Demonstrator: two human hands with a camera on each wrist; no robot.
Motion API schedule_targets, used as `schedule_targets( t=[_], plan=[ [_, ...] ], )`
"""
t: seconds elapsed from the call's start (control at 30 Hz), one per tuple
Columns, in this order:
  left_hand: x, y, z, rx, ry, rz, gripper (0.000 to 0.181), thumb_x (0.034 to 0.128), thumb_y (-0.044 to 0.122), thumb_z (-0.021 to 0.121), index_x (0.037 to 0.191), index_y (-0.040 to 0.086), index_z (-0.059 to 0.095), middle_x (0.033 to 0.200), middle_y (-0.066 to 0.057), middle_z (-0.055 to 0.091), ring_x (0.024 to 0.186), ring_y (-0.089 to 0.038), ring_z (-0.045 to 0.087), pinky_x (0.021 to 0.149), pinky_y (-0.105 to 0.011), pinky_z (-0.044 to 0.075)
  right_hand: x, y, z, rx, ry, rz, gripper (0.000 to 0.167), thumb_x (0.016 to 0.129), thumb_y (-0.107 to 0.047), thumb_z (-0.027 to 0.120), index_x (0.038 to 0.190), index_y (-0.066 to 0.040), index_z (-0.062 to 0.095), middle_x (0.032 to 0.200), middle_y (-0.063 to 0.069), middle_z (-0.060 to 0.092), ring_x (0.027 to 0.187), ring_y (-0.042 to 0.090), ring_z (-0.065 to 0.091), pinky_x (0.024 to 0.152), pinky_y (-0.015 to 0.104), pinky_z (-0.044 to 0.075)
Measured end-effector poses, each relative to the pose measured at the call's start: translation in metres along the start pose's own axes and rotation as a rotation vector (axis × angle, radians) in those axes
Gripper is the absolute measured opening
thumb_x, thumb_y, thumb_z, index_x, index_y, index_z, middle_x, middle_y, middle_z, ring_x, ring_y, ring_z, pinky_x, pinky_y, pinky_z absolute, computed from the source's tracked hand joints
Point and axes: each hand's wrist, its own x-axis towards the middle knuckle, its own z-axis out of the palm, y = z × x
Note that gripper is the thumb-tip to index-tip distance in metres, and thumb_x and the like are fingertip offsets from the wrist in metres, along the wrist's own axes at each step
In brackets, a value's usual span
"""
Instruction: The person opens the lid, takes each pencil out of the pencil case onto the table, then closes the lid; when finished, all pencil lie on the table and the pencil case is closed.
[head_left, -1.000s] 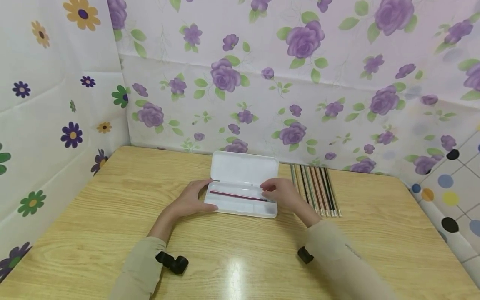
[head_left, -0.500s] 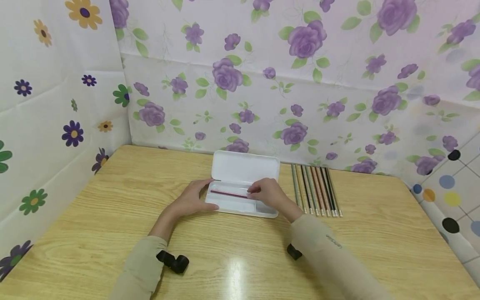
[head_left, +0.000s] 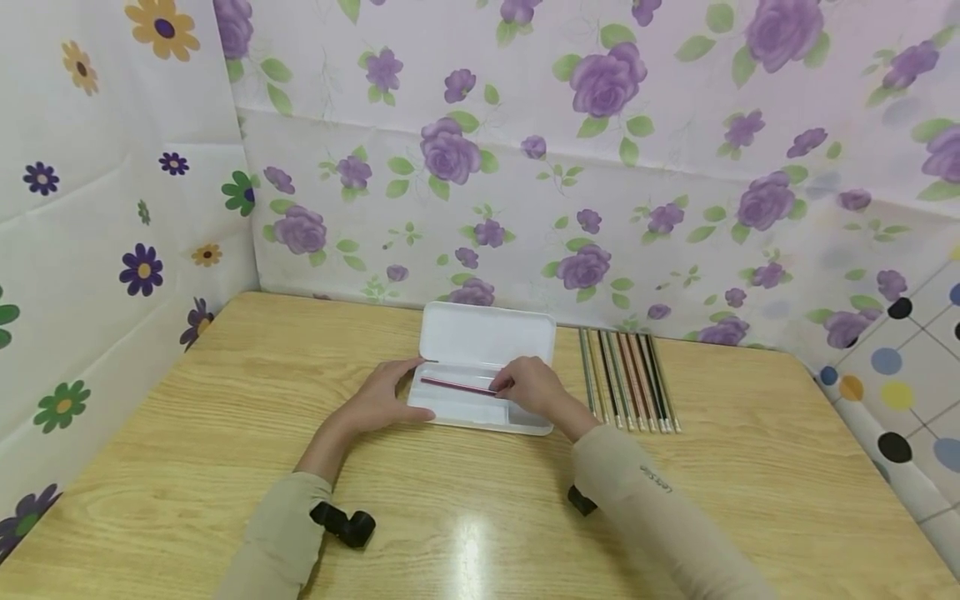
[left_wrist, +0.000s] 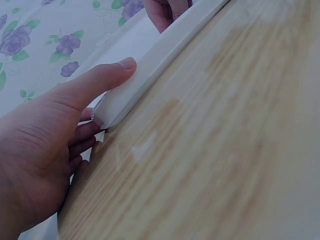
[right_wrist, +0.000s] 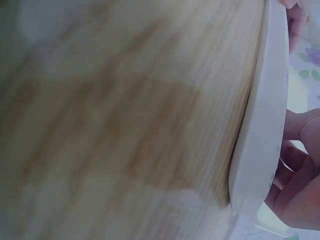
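A white pencil case (head_left: 461, 411) lies on the table with its lid (head_left: 487, 333) raised at the back. Inside rests a dark red pencil (head_left: 457, 386), lying lengthwise. My left hand (head_left: 378, 402) holds the case's left end, thumb at the front edge and fingers round the back corner. In the left wrist view the thumb (left_wrist: 120, 72) presses the case's front wall (left_wrist: 135, 82). My right hand (head_left: 534, 387) reaches into the case and pinches the pencil near its right part, covering that end. In the right wrist view its fingers (right_wrist: 292, 172) sit behind the case wall (right_wrist: 262, 120).
Right of the case, several pencils (head_left: 630, 379) lie side by side in a row, eraser ends toward me. A flowered cloth (head_left: 480, 167) stands along the table's back edge. Bare wood tabletop (head_left: 420, 500) stretches in front of the case.
My right hand has moved left from the case's right end to farther along the pencil, then nearly stopped. The left hand stays in place on the case.
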Motion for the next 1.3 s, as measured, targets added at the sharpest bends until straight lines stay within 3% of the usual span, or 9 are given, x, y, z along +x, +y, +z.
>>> schedule_targets(
  t=[0.3,0.7,1.0,1.3],
  plan=[
    [0.000,-0.001,0.002,-0.002,-0.001,-0.002,0.094,0.0738,0.040,0.083,0.148,0.006,0.038,0.149,-0.018,0.034,0.137,-0.038,0.024,0.109,-0.058,0.022,-0.002,0.001,0.001,0.013,0.006,-0.037,0.009,0.087,0.000,0.069,0.091,-0.005,0.075,0.087,0.004,0.070,0.085,0.018,0.064,0.078,0.034,0.052],
    [0.000,0.003,0.001,0.006,0.000,-0.016,0.095,0.0736,0.040,0.083,0.148,0.005,0.037,0.148,-0.020,0.033,0.137,-0.039,0.025,0.109,-0.057,0.023,-0.005,0.002,-0.016,0.073,0.032,-0.118,0.013,0.089,0.002,0.065,0.098,-0.001,0.074,0.092,0.006,0.069,0.081,0.017,0.060,0.074,0.031,0.051],
    [0.000,0.003,0.001,0.003,0.011,-0.014,0.092,0.0738,0.039,0.083,0.147,0.004,0.039,0.148,-0.020,0.035,0.136,-0.039,0.025,0.109,-0.057,0.022,-0.008,0.002,-0.021,0.154,0.103,-0.069,0.015,0.092,-0.001,0.062,0.104,0.000,0.071,0.098,0.008,0.069,0.092,0.023,0.063,0.080,0.037,0.051],
    [-0.001,0.002,-0.001,-0.004,0.000,-0.019,0.094,0.0748,0.040,0.083,0.148,0.004,0.037,0.149,-0.022,0.032,0.137,-0.040,0.023,0.108,-0.059,0.022,-0.016,0.014,-0.035,0.212,0.171,0.016,0.017,0.095,-0.005,0.060,0.110,-0.001,0.067,0.101,0.008,0.068,0.096,0.025,0.062,0.077,0.039,0.052]
  ],
)
